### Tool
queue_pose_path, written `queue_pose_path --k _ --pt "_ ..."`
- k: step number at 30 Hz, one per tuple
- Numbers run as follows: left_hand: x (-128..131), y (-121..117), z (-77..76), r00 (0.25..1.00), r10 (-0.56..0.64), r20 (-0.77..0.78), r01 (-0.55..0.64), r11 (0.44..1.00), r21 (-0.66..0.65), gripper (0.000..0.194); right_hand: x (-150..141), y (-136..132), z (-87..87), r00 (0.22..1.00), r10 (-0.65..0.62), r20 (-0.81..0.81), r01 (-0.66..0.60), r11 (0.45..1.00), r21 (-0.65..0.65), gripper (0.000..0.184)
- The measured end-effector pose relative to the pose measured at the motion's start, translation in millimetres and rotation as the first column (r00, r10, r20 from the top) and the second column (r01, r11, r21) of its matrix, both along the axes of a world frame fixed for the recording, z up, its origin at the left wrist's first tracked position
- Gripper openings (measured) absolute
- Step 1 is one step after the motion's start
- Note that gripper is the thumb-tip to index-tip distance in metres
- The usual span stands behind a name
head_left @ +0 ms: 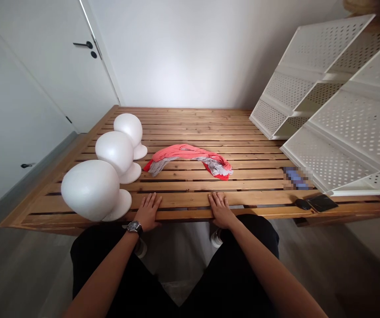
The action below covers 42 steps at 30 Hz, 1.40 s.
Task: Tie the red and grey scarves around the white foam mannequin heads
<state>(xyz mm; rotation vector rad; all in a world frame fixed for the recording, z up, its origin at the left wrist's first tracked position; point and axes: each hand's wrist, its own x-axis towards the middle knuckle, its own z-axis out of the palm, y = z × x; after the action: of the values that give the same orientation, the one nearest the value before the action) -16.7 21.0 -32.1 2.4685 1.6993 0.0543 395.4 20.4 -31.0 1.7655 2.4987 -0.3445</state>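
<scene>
My left hand (148, 211) lies flat on the front slats of the wooden slatted table (183, 201), fingers stretched out and holding nothing. A watch is on that wrist. To its right, my right hand (221, 210) rests the same way, palm down with fingers a little apart. Beyond both hands a scarf (183, 152), coral red and grey, lies bunched in an arch across the slats. Left of my left hand stand three white mannequin heads in a row: a near one (90, 190), a middle one (114, 152) and a far one (128, 128).
White perforated baskets (345, 128) stand at the right. Before them lie a blurred bluish item (296, 177), a small black mouse-like object (302, 203) and a flat black item (322, 202). A white door (47, 57) is at the left, a white wall (176, 53) behind.
</scene>
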Motion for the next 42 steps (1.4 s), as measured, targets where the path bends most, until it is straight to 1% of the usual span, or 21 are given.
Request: queue_pose_path --k 2,6,14,17,24,32,42 --pt "0.8 -0.3 1.7 1.000 0.003 0.007 -0.003 1.000 -0.005 0.123 -1.2 3.9 -2.1 1.000 -0.019 -0.004 0.019 1.000 -0.016 0.131" --pt "3.7 -1.6 5.4 0.999 0.019 0.027 -0.018 1.000 -0.013 0.122 -1.9 10.8 -5.0 1.000 -0.018 -0.007 0.018 1.000 -0.022 0.136" --pt "6.8 -2.8 8.3 0.999 0.041 0.007 -0.041 0.999 -0.027 0.123 -2.3 10.8 -6.4 1.000 -0.028 0.006 0.028 0.999 -0.015 0.134" --pt "7.0 -2.2 7.2 0.999 0.050 0.016 -0.049 0.998 -0.031 0.122 -2.9 11.2 -6.1 0.999 -0.041 0.015 0.041 0.999 -0.026 0.135" --pt "4.7 0.1 -1.6 0.999 0.039 -0.015 -0.039 0.999 0.005 0.124 -2.7 11.8 -4.1 0.999 -0.051 -0.001 0.051 0.998 -0.036 0.135" --pt "7.2 -1.6 4.6 0.998 0.034 -0.062 -0.033 0.999 0.019 0.124 -2.5 12.9 -3.8 0.999 -0.053 -0.005 0.053 0.997 -0.047 0.136" --pt "8.0 -0.6 5.1 0.997 0.040 -0.061 -0.041 0.999 -0.013 0.124 -3.9 12.7 -1.7 0.998 -0.060 0.007 0.060 0.996 -0.068 0.139"
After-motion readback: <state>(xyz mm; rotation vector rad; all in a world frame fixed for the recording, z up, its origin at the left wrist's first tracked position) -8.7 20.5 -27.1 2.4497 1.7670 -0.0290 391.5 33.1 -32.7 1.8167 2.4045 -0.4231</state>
